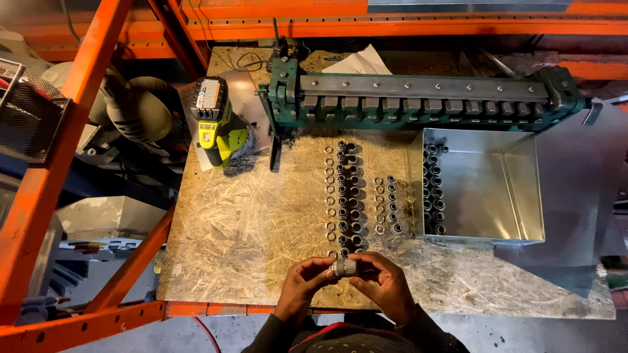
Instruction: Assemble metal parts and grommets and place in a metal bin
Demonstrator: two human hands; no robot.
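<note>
Both my hands meet at the near edge of a chipboard bench (229,229). My left hand (304,282) and my right hand (383,282) pinch the same small grey metal cylindrical fitting (344,267) from either side. Just beyond them, rows of dark cylindrical fittings (347,196) and small metal rings (330,189) run away from me in lines. A shorter pair of rows (386,204) lies to the right. A shiny sheet-metal tray (497,189) holds another row of fittings (433,189) along its left wall.
A green sheet-metal bending brake (418,98) spans the back of the bench. A yellow-green cordless drill with a wire brush (219,127) lies at the back left. Orange rack beams (78,163) frame the left and top. Sheet metal (582,196) lies to the right.
</note>
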